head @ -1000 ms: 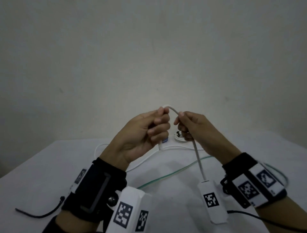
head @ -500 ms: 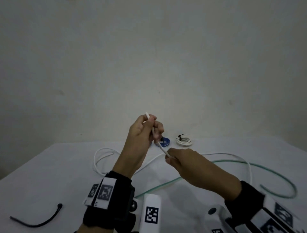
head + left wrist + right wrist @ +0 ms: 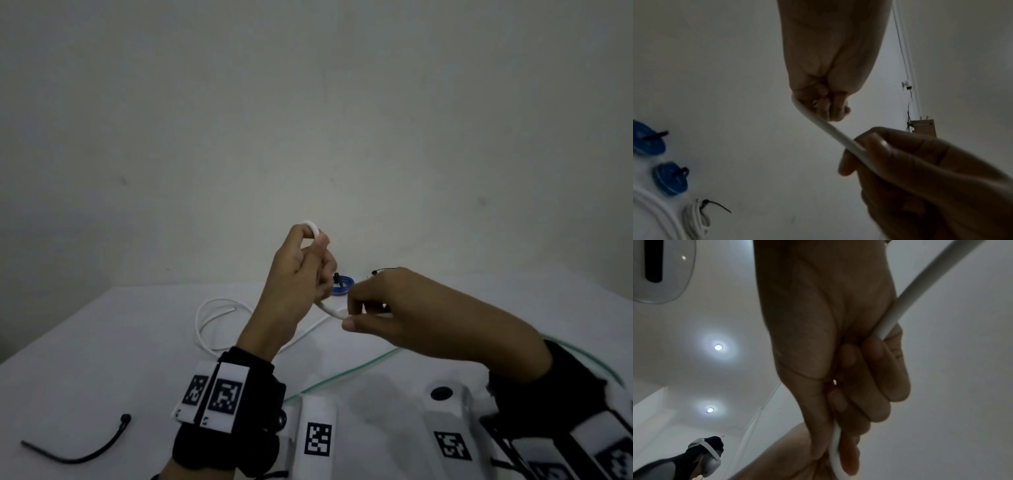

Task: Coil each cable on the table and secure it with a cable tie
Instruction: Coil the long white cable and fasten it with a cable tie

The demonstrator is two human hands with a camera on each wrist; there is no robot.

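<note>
My left hand (image 3: 317,263) is raised above the table and grips a white cable (image 3: 330,310), which bends in a small loop over its fingertips. Just below and to the right, my right hand (image 3: 354,313) pinches the same cable between thumb and fingers. The rest of the cable trails down to a loose loop on the table (image 3: 209,318). In the left wrist view the cable (image 3: 830,129) runs taut from the left hand (image 3: 824,107) into the right hand (image 3: 869,155). In the right wrist view the cable (image 3: 898,308) passes through the curled right hand (image 3: 851,386).
A green cable (image 3: 342,375) lies loose across the white table (image 3: 85,359) under my right arm. A black cable tie (image 3: 85,454) lies at the front left. Tied coils sit at the back: two blue (image 3: 647,142) (image 3: 671,178) and one white (image 3: 696,217).
My right hand slid down the white cable away from the left hand's fingertips and now pinches it lower. The left hand has turned upright with a small bend of cable over its fingers.
</note>
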